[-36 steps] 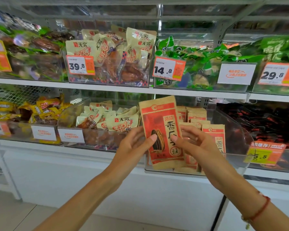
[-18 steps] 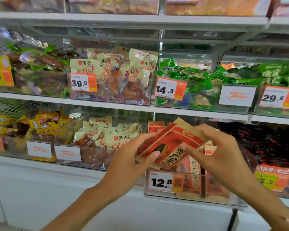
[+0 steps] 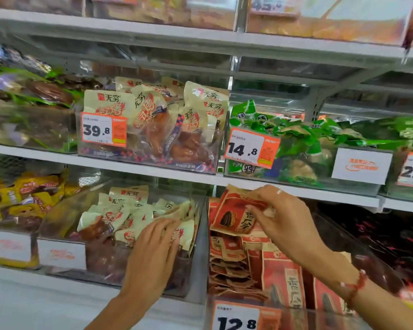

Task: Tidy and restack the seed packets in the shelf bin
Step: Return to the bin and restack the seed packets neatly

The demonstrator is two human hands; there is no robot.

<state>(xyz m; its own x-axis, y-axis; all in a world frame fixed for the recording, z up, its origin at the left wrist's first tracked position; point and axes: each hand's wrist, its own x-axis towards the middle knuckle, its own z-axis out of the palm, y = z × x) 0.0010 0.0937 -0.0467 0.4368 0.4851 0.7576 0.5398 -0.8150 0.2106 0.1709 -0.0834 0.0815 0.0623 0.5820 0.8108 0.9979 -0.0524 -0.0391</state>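
- Head view: the clear shelf bin (image 3: 358,265) holding the seed packets sits on the lower shelf at right, with a 12.8 price tag (image 3: 236,317) on its front wall. Just to its left stands a second clear bin (image 3: 191,272) of cream snack packs (image 3: 129,210).
- Inside the seed bin, the stack of packets (image 3: 229,265) lies flat and crumpled along the left wall, while upright packets (image 3: 284,282) stand toward the front with their long axis vertical.
- The right hand (image 3: 286,225) is over the back of the seed bin, fingers and thumb pinching the seed packet (image 3: 234,215) near its top right corner. The packet hangs tilted, face toward the camera, its long axis running from upper right down to lower left, just above the flat stack.
- The left hand (image 3: 153,253) rests in the neighbouring bin, fingers straight and relaxed on the cream packs, gripping nothing.
- Judgement: the packet's free lower end lies down and left of the grip, directly over the flat stack. Setting it down squarely likely calls for turning its long axis to match the packets below. The right hand alone carries it, though the left is close enough to cross over and steady the pile.
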